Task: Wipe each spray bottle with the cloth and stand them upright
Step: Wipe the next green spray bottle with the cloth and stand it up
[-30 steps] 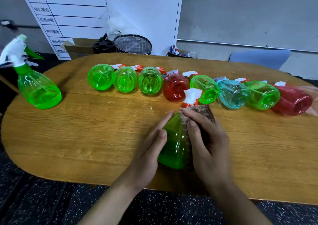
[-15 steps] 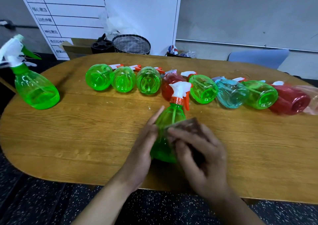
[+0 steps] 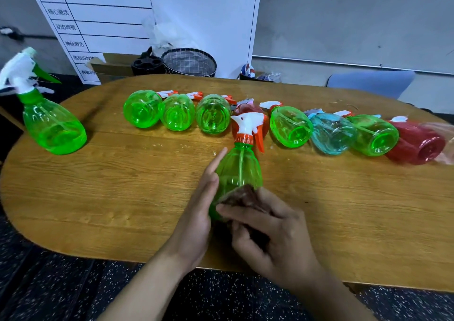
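A green spray bottle [image 3: 239,171] with a white and orange trigger head stands nearly upright near the table's front edge. My left hand [image 3: 196,212] lies flat against its left side, fingers straight. My right hand [image 3: 272,234] grips a brown cloth [image 3: 243,195] and presses it on the bottle's lower right side. Behind, several bottles lie on their sides in a row: green ones [image 3: 142,112], a red one [image 3: 245,112] partly hidden by the trigger head, a blue one [image 3: 331,134] and another red one [image 3: 417,144]. One green bottle [image 3: 54,126] stands upright at the far left.
The oval wooden table [image 3: 122,198] carries everything. Behind it are a wire basket [image 3: 189,62], a black holder [image 3: 147,65], a cardboard box [image 3: 110,66], a white board [image 3: 103,13] and a blue chair [image 3: 371,82].
The held bottle has come up from lying on the table to nearly upright. My right hand has slid the cloth down from the neck to the lower body.
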{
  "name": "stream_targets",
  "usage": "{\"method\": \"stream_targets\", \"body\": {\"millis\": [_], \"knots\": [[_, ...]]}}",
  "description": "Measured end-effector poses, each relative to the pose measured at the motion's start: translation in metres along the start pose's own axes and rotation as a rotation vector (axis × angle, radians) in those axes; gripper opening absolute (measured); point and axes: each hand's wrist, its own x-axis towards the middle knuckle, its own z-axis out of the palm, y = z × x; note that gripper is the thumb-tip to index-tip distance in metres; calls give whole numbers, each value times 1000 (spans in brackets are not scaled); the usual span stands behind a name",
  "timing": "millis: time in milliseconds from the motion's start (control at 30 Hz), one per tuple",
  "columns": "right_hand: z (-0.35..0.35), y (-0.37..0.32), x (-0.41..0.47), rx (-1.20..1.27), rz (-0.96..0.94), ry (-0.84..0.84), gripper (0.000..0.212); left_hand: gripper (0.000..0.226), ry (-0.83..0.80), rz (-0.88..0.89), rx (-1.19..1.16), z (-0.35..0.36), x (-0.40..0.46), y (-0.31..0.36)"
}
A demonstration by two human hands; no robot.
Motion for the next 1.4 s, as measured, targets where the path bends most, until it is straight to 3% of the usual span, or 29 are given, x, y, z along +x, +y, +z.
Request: {"method": "stream_targets", "body": {"millis": [167,400,533,700,833,1100,1267,1400], "knots": [[0,-2,-1,43,-19,-10,29,49,13,5,2,-1,1,-1],[-5,8,13,457,552,443,29,47,2,-49,-31,2,0,1],[2,16,13,539,696,447,20,39,26,-55,-49,5,-1,4],[4,14,13,556,681,441,20,40,38,-63,-23,4,-1,2],[5,14,13,499,641,407,26,55,-2,-51,58,4,-2,2],[-11,16,18,254,402,379,30,50,-63,44,300,9,-3,0],[-8,14,13,49,268,237,28,49,-34,9,228,5,-2,-1],[-5,9,0,30,108,130,30,51,21,-3,104,2,0,0]]}}
